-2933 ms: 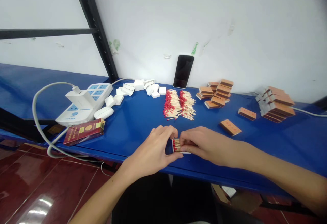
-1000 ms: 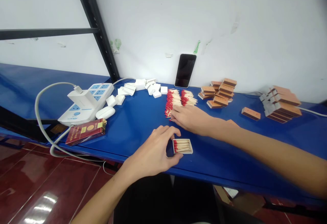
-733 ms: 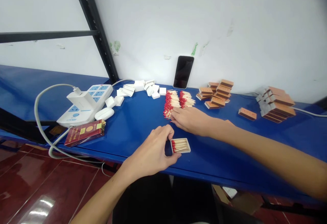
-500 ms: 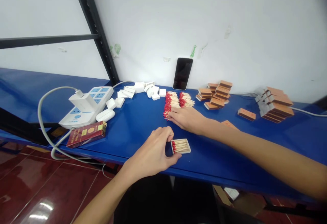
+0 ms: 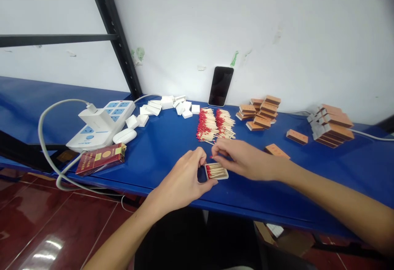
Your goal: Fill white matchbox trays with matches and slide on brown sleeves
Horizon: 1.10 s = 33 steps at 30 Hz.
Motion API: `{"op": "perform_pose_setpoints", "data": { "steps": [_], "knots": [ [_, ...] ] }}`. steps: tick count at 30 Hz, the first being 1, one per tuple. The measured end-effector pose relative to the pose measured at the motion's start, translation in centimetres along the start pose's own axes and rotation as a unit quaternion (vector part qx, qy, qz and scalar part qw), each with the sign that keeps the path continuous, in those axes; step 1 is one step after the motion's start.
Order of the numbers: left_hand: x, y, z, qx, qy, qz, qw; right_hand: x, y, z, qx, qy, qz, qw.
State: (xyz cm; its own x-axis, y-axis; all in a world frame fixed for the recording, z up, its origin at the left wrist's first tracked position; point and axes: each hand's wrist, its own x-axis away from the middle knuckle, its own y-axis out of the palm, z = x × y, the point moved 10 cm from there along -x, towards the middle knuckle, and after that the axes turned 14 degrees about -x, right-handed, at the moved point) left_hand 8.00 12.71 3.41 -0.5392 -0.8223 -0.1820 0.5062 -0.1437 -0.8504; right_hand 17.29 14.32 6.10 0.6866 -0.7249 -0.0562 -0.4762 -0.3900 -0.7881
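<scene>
My left hand point(image 5: 189, 175) grips a white matchbox tray point(image 5: 227, 176) between thumb and forefinger at its left end, on the blue shelf. Several red-tipped matches point(image 5: 217, 170) lie side by side inside it. Just above the tray's upper edge, my right hand point(image 5: 235, 157) pinches a match; its red head point(image 5: 211, 156) pokes out from the fingertips and the rest is hidden by the fingers. Behind the hands lie two heaps of loose matches, a left heap point(image 5: 207, 125) and a right heap point(image 5: 224, 123), heads pointing left.
White matchbox trays point(image 5: 168, 102) are scattered at the back left. Orange matchbox sleeves point(image 5: 263, 114) and stacked matchboxes point(image 5: 334, 124) stand at right. A phone point(image 5: 221, 86) leans on the wall. A power strip point(image 5: 101, 126), white case point(image 5: 124, 136) and red packet point(image 5: 101, 159) are at left.
My right hand has come back from the match heap toward me, with a match between its fingertips, and is now beside the tray. My left hand stays on the tray.
</scene>
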Motion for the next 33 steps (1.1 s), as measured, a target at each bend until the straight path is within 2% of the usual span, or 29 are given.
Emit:
{"op": "perform_pose_setpoints", "data": {
  "steps": [4, 7, 9, 11, 14, 17, 20, 24, 29, 33],
  "knots": [
    [0.0, 0.2, 0.0, 0.007, 0.000, -0.011, 1.000, 1.4, 2.6, -0.4, 0.010, 0.036, -0.038, 0.999],
    [0.1, 0.2, 0.1, 0.014, 0.004, -0.018, 1.000, 1.7, 2.9, -0.6, 0.018, 0.055, -0.019, 0.998],
    [0.0, 0.2, 0.1, 0.018, 0.006, -0.017, 1.000, 1.6, 2.1, -0.5, 0.003, 0.057, 0.004, 0.998],
    [0.0, 0.1, 0.2, 0.019, 0.011, -0.016, 1.000, 1.4, 0.5, 0.2, 0.012, 0.070, 0.052, 0.996],
    [0.1, 0.1, 0.4, 0.015, 0.019, -0.018, 1.000, 0.8, -1.7, 2.9, 0.071, 0.140, 0.117, 0.981],
    [0.1, 0.2, 0.5, 0.015, 0.021, -0.021, 0.999, 0.1, -1.8, 5.0, 0.101, 0.183, 0.112, 0.971],
    [0.1, 0.2, 0.5, 0.015, 0.023, -0.021, 0.999, 0.1, -1.3, 5.3, 0.109, 0.176, 0.096, 0.974],
    [0.1, 0.4, 0.5, 0.014, 0.024, -0.024, 0.999, 0.2, -0.6, 4.4, 0.131, 0.157, 0.088, 0.975],
    [0.1, 0.4, 0.3, 0.013, 0.012, -0.025, 1.000, -2.2, 0.2, 4.3, 0.176, 0.153, 0.098, 0.968],
    [0.0, 0.3, 0.5, 0.014, 0.020, -0.026, 0.999, -3.6, 0.7, 5.0, 0.185, 0.153, 0.075, 0.968]
  ]
}}
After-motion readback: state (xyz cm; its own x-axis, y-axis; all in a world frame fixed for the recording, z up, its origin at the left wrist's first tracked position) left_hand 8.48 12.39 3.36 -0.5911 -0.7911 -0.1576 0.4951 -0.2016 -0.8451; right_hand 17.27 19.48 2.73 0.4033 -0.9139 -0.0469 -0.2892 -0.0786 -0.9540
